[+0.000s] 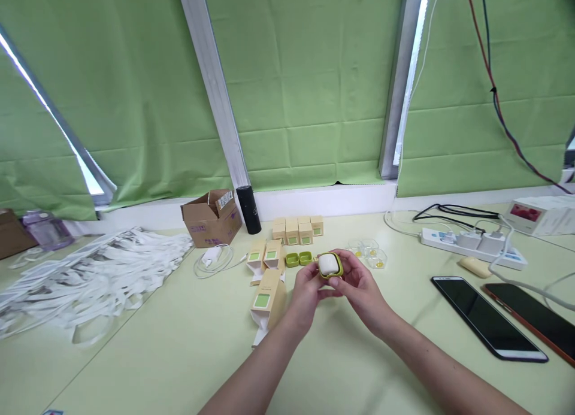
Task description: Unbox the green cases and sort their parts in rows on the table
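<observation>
Both hands meet above the pale green table (179, 355) and hold a small white case with an olive-green rim (329, 264). My left hand (306, 289) grips it from the left and below, fingers curled. My right hand (359, 286) pinches it from the right. Just behind the hands lies an open green case in two halves (299, 259). Left of my left hand lie three tan boxes with green labels (266, 283), their flaps open. Several closed tan boxes (296, 229) stand in a row further back.
Clear plastic inserts (371, 253) sit behind my right hand. Two phones (489, 316) lie at the right, beside a power strip with chargers (471, 242). A cardboard box (211, 218), black cylinder (248, 209), white cable (213, 258) and a heap of white straps (90, 274) are at the left.
</observation>
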A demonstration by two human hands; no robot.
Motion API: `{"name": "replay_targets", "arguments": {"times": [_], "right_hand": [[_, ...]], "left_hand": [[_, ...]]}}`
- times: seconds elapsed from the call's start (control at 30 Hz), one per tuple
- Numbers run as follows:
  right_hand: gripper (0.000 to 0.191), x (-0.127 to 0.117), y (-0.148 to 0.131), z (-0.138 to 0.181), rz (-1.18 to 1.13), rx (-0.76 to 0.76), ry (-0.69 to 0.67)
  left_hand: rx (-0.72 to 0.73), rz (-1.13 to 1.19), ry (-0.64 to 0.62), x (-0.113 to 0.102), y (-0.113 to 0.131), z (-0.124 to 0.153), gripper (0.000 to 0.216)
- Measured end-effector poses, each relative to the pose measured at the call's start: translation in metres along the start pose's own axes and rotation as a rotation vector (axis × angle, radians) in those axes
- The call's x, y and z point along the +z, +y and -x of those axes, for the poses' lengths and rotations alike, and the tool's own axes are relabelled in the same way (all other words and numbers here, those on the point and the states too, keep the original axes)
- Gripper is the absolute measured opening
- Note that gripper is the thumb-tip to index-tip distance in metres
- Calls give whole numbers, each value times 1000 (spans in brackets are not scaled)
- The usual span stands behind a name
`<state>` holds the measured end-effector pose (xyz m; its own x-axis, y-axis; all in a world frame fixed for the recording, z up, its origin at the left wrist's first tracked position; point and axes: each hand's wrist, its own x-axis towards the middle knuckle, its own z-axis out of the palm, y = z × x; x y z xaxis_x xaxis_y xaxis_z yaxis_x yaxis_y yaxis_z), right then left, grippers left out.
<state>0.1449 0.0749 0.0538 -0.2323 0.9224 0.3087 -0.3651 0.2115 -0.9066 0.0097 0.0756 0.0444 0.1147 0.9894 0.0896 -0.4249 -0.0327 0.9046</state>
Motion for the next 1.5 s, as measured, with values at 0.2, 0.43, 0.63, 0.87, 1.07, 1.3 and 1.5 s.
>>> {"name": "replay_targets", "arguments": {"times": [0.2, 0.43, 0.63, 0.87, 1.07, 1.3, 1.5], "right_hand": [[50, -9, -6, -2, 31, -13, -5], [46, -10, -6, 0, 19, 13, -28], [55, -14, -2, 0, 23, -8, -60], [49, -20, 3, -3, 11, -14, -1], [45, -23, 4, -5, 33, 3, 32], [52, -28, 11, -12, 232, 37, 105], [56, -24, 11, -11, 246, 33, 148]], "left_hand": [[579, -516, 131, -5, 7, 7, 46], [810, -809, 0, -10, 0, 10, 46], [522, -484, 69, -4, -6, 7, 38], [255, 99, 56, -6, 1, -9, 52], [172, 308, 56, -11, 3, -13, 49], [343, -193, 265, -11, 6, -10, 45], [514, -756, 143, -8, 6, 3, 36]]}}
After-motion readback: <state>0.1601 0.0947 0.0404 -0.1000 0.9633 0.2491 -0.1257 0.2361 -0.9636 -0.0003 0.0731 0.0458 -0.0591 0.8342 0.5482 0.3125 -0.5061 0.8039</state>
